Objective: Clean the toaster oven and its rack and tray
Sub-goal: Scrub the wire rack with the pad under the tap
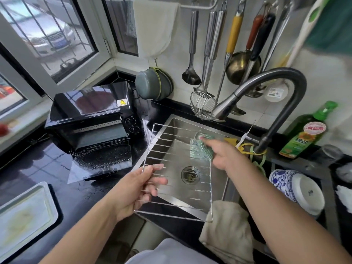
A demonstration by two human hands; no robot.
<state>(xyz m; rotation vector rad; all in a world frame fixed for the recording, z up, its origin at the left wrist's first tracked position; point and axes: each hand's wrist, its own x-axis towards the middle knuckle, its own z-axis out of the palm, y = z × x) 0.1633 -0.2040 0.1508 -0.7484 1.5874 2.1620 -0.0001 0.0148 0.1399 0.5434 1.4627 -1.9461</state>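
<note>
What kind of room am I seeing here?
Most likely a home kitchen: a steel sink with a faucet, utensils hung on the tiled wall, and a toaster oven on the counter.

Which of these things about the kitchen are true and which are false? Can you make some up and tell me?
1. The left hand holds the wire rack over the sink. True.
2. The right hand is empty. False: it presses a green sponge against the rack.
3. The toaster oven door is closed. False: it hangs open.
4. The tray lies on the counter, left of the sink. True.
5. Water pours from the faucet. False: no stream shows.
</note>
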